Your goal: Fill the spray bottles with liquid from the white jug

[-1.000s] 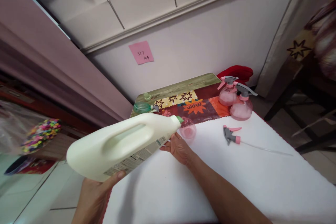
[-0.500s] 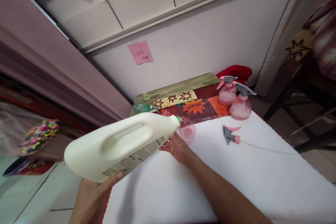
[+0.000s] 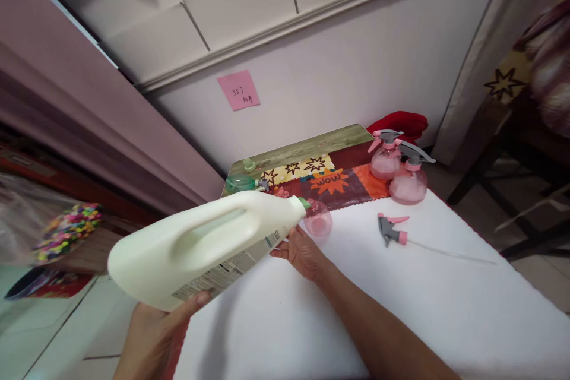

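Note:
A large pale detergent bottle (image 3: 191, 237) with a moulded handle is tilted on its side, its green spout pointing right. My left hand (image 3: 154, 332) grips it near its base, the thumb lying on the label. At the neck, my right hand (image 3: 303, 252) supports it from underneath, its fingers partly hidden. The spout meets the mouth of a round clear-pink spray bottle (image 3: 319, 222) without its head; the bottle neck partly covers it. Whether liquid is flowing, I cannot see. A grey-and-pink trigger head (image 3: 392, 230) with a long tube lies to the right on the white tabletop (image 3: 427, 309).
Two pink spray bottles (image 3: 407, 184) with trigger heads stand at the right rear edge. A green spray bottle (image 3: 243, 183) lies at the back left, near a small green cap (image 3: 249, 164). A pink note (image 3: 239, 90) hangs on the wall behind.
Almost nothing differs. Both hands keep the detergent bottle tilted at the pink bottle, and the view has shifted very slightly.

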### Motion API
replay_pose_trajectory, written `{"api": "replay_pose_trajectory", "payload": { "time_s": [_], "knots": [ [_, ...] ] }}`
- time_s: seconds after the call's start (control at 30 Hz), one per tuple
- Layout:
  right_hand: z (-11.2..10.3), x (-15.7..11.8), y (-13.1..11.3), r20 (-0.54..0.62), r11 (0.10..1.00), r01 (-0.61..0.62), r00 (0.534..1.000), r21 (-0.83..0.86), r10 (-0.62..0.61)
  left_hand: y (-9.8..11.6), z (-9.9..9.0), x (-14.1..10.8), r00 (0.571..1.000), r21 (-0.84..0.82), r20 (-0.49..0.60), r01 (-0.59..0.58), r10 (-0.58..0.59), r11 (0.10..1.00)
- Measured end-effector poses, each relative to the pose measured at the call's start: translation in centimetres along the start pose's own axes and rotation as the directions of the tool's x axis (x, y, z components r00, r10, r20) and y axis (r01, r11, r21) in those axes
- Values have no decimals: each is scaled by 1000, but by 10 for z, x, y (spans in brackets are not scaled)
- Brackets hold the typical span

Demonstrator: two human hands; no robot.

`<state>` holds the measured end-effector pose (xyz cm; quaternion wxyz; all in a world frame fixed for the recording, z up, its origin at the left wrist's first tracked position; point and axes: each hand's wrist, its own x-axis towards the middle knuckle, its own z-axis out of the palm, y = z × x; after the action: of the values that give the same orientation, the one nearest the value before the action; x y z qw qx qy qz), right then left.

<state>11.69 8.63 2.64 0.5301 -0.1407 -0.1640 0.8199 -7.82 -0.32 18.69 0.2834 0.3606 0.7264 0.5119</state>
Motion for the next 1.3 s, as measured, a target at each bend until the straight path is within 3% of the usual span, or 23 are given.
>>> {"api": "replay_pose_trajectory", "payload": {
  "time_s": [0.13, 0.37, 0.63, 1.3],
  "knots": [
    [0, 0, 0, 2, 1000, -5, 1000, 4, 5, -2, 2, -4, 1000, 21, -1, -20, 20, 1000],
    [-2, 0, 0, 13, 1000, 1, 1000, -4, -1, 6, 16, -23, 997, -103, 14, -73, 75, 992],
    [-1, 1, 1, 4, 1000, -3, 1000, 6, 3, -1, 1, -3, 1000, -8, 2, -28, 28, 1000],
    [-2, 0, 1, 7, 1000, -11, 1000, 10, 11, 1, 1, -2, 1000, 16, 26, -17, 16, 1000]
  ]
}}
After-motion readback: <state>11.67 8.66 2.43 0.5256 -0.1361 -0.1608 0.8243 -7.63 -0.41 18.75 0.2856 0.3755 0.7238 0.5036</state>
